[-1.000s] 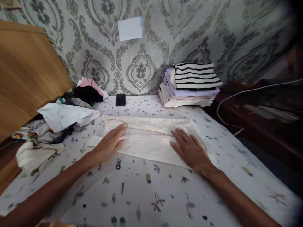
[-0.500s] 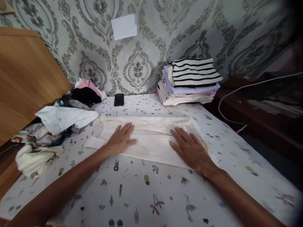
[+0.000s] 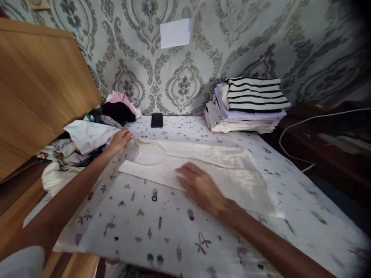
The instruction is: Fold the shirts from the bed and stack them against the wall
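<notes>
A cream-white garment (image 3: 203, 154) lies spread on the patterned sheet (image 3: 139, 227), its long edges running left to right. A curved, neckline-like opening shows at its left end. My left hand (image 3: 119, 139) is just beyond that end, beside the heap of clothes. Its fingers are pinched together near some white fabric, but what they hold is unclear. Over the garment's near edge is my right hand (image 3: 199, 187), smeared by motion with its fingers partly bent. Whether it touches or grips the cloth does not show.
Loose clothes (image 3: 89, 135) are heaped at left by a wooden panel (image 3: 43, 96). A black phone (image 3: 157, 120) lies near the wall. A stack of folded clothes (image 3: 252, 104), striped one on top, stands at back right. A white cable (image 3: 290, 154) hangs at right.
Both hands lay flat on the garment before. My left hand has moved left and away to its far end, and my right hand has moved left. The garment's left end now lies more open.
</notes>
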The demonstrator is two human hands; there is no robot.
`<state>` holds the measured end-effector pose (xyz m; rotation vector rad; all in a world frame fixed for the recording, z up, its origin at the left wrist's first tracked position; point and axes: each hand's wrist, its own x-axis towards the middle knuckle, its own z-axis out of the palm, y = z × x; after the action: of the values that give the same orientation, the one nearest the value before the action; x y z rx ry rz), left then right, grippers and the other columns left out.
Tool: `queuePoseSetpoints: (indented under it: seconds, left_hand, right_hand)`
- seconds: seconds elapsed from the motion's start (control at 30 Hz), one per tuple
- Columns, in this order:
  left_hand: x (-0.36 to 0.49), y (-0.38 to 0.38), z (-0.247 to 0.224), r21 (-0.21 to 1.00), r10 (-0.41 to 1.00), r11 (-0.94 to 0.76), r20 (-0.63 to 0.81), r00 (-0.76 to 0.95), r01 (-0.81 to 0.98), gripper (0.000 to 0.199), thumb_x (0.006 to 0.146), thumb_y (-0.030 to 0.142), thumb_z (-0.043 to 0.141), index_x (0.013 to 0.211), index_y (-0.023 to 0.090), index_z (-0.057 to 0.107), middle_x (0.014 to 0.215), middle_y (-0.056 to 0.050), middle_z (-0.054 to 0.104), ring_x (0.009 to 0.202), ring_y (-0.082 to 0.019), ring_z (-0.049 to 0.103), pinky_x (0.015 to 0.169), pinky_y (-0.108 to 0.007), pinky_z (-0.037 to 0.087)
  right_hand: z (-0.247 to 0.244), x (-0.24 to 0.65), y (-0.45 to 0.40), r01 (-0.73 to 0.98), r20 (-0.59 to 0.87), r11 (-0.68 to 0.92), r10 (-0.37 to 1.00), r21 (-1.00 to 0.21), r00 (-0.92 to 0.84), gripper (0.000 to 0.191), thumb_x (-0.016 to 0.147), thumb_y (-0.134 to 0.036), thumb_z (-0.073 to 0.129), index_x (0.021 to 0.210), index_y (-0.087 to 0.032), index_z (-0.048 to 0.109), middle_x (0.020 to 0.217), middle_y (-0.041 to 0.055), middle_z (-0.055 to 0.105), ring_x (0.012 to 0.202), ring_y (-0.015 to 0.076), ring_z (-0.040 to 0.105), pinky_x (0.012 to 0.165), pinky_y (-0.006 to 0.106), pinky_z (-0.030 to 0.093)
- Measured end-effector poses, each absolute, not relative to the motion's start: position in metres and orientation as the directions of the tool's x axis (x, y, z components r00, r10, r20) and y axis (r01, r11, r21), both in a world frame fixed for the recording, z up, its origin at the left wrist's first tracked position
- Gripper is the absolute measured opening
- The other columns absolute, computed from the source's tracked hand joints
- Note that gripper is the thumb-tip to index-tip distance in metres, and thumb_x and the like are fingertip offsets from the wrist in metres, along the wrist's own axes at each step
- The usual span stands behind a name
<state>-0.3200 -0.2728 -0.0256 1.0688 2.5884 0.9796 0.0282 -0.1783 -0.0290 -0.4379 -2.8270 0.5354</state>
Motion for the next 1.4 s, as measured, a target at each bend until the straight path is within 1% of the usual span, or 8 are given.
queuePoseSetpoints:
  seconds: [0.13, 0.3, 0.5, 0.63, 0.8, 0.97, 1.1, 1.4]
  left_hand:
    - [-0.347, -0.234, -0.027, 0.651, 0.626, 0.64, -0.134, -0.769, 0.407, 0.023, 0.091, 0.034, 0.052, 0.085, 0.015, 0.064, 0.078, -0.006, 0.068, 0.064, -0.015, 0.062, 0.053, -0.02, 0.042]
    - [-0.352, -0.217, -0.03, 0.628, 0.693, 0.642, -0.228, -0.683, 0.441, 0.021, 0.073, 0.032, 0.075, 0.065, 0.017, 0.064, 0.05, 0.0, 0.055, 0.05, -0.015, 0.053, 0.049, -0.024, 0.039]
    - [-0.355, -0.223, -0.023, 0.635, 0.754, 0.62, -0.321, -0.574, 0.46, 0.019, 0.057, 0.024, 0.081, 0.058, 0.018, 0.064, 0.049, 0.0, 0.057, 0.051, -0.015, 0.052, 0.048, -0.023, 0.036]
    - [-0.348, -0.225, -0.009, 0.673, 0.775, 0.586, -0.304, -0.554, 0.451, 0.02, 0.058, 0.026, 0.079, 0.059, 0.019, 0.06, 0.052, 0.002, 0.057, 0.057, -0.016, 0.058, 0.051, -0.022, 0.041]
    - [-0.336, -0.217, 0.023, 0.756, 0.807, 0.515, -0.269, -0.525, 0.404, 0.027, 0.063, 0.032, 0.08, 0.067, 0.018, 0.058, 0.06, 0.0, 0.061, 0.056, -0.015, 0.061, 0.053, -0.024, 0.046]
    - [-0.299, -0.185, 0.05, 0.874, 0.859, 0.354, -0.164, -0.485, 0.332, 0.026, 0.066, 0.03, 0.081, 0.081, 0.018, 0.063, 0.059, 0.003, 0.058, 0.047, -0.01, 0.054, 0.047, -0.022, 0.043]
    - [-0.248, -0.145, 0.053, 0.922, 0.915, 0.246, -0.119, -0.384, 0.299, 0.022, 0.068, 0.025, 0.08, 0.082, 0.017, 0.065, 0.06, 0.003, 0.058, 0.047, -0.009, 0.055, 0.046, -0.02, 0.044]
    - [-0.153, -0.084, -0.001, 0.847, 0.901, 0.408, -0.316, -0.296, 0.34, 0.028, 0.07, 0.029, 0.083, 0.067, 0.014, 0.06, 0.049, 0.002, 0.055, 0.046, -0.01, 0.054, 0.051, -0.023, 0.048]
  right_hand:
    - [-0.018, -0.069, -0.245, 0.017, 0.119, 0.929, 0.066, -0.37, -0.991, 0.025, 0.101, -0.029, 0.046, 0.115, -0.016, 0.061, 0.113, 0.0136, 0.064, 0.104, 0.0277, 0.065, 0.078, 0.04, 0.057]
    - [-0.032, -0.144, -0.271, 0.131, 0.08, 0.94, 0.164, -0.316, -0.983, 0.035, 0.098, -0.029, 0.049, 0.132, -0.019, 0.048, 0.118, 0.0144, 0.064, 0.098, 0.0283, 0.066, 0.074, 0.04, 0.054]
    - [-0.036, -0.159, -0.265, 0.13, 0.065, 0.945, 0.156, -0.301, -0.986, 0.03, 0.095, -0.014, 0.038, 0.118, -0.016, 0.058, 0.11, 0.0163, 0.069, 0.097, 0.0285, 0.069, 0.075, 0.04, 0.053]
    - [-0.019, -0.146, -0.259, 0.201, 0.073, 0.886, 0.253, -0.419, -0.965, 0.027, 0.091, -0.019, 0.043, 0.115, -0.016, 0.057, 0.106, 0.0133, 0.072, 0.089, 0.0269, 0.069, 0.072, 0.038, 0.051]
    - [0.002, -0.104, -0.236, 0.145, 0.201, 0.661, 0.418, -0.736, -0.886, 0.011, 0.084, -0.022, 0.054, 0.095, -0.023, 0.056, 0.082, 0.0001, 0.068, 0.077, 0.0185, 0.063, 0.072, 0.03, 0.048]
    - [0.002, -0.039, -0.202, -0.053, 0.179, 0.233, 0.562, -0.971, -0.808, 0.01, 0.077, -0.019, 0.057, 0.081, -0.023, 0.049, 0.071, -0.0042, 0.061, 0.072, 0.0153, 0.066, 0.06, 0.024, 0.048]
    - [-0.013, 0.015, -0.182, -0.091, 0.085, 0.023, 0.635, -0.996, -0.768, 0.016, 0.073, -0.024, 0.063, 0.081, -0.023, 0.049, 0.072, -0.0043, 0.062, 0.073, 0.0164, 0.072, 0.054, 0.022, 0.049]
    - [-0.043, 0.071, -0.173, 0.043, -0.105, -0.105, 0.706, -0.994, -0.701, 0.014, 0.072, -0.018, 0.063, 0.075, -0.022, 0.05, 0.058, -0.0051, 0.064, 0.054, 0.0116, 0.064, 0.052, 0.022, 0.051]
